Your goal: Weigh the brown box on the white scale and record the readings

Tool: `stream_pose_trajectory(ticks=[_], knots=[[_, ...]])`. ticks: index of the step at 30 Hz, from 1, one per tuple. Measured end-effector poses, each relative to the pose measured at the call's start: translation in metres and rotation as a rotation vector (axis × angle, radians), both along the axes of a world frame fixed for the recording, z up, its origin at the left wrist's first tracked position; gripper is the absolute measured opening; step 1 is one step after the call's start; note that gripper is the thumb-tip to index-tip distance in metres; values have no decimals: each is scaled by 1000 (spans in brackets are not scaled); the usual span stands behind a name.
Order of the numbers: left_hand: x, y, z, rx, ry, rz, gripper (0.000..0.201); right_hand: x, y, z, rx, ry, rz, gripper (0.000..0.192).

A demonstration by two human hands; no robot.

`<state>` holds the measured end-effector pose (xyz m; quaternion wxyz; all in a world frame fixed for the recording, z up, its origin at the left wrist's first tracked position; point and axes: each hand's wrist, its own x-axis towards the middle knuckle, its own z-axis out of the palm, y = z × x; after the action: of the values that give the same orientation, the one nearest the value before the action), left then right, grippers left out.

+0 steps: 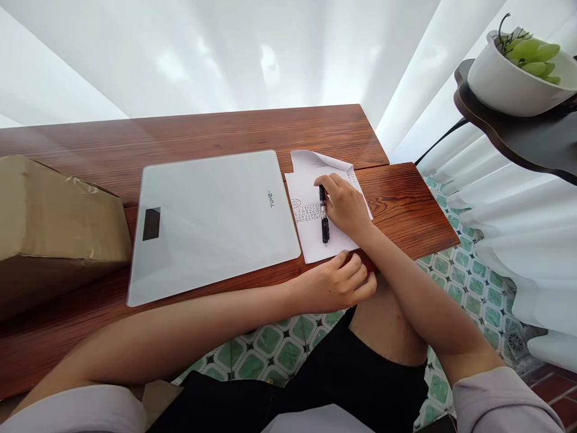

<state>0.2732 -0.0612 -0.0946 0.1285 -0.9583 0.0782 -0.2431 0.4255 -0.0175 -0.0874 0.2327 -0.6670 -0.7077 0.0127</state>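
A black pen (324, 219) lies lengthwise over a sheet of paper (314, 242) covered in part with rows of small handwriting. My right hand (346, 203) is on the sheet, its index finger and thumb closed about the upper part of the pen. The paper's top edge curls up and folds over. Just below the paper, at the table's front edge, rests my left hand (339, 284), fingers loosely bent and apart, with nothing in it. Left of the paper lies a flat white glass scale (214, 222) with a dark display window, which shows no readable figures.
A brown cardboard box (67, 216) stands on the wooden table (202, 135) at the left. White curtains hang behind. At the upper right, a dark shelf (532, 141) carries a white bowl (514, 84) with green grapes. Green patterned tiles (268, 349) cover the floor.
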Motion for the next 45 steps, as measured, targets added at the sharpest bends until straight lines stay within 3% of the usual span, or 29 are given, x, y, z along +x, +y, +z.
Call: stream_pose_trajectory(ticks=[5, 9, 12, 15, 18, 20, 29, 32, 37, 41, 45], knots=[[-7, -9, 11, 83, -77, -210, 19, -3, 2, -5, -54, -97, -5, 39], [-26, -40, 14, -17, -64, -398, 25, -5, 1, -7, -78, -132, 40, 39], [-45, -66, -3, -90, -27, -439, 26, -6, 1, -7, -72, -144, 53, 34], [-67, -82, -31, -149, 76, -372, 20, -6, 2, -8, -71, -143, 51, 31], [-90, -87, -53, -186, 117, -287, 14, -7, 2, -6, -71, -145, 43, 30], [-105, -84, -56, -199, 117, -226, 13, -8, -1, -2, -55, -157, 34, 34], [-174, -39, -14, -33, 8, 86, 14, -25, -18, 14, 160, -171, 29, 29], [-193, -29, -2, 14, -51, 123, 12, -40, -19, 21, 194, -188, 69, 27], [-218, -18, 26, 124, -273, 28, 18, -83, -15, 39, 252, -187, 141, 24], [-251, -9, 47, 226, -382, 116, 19, -129, -5, 53, 270, -130, 210, 23], [-288, -4, 64, 140, -465, 286, 22, -174, 4, 63, 269, -74, 289, 23]])
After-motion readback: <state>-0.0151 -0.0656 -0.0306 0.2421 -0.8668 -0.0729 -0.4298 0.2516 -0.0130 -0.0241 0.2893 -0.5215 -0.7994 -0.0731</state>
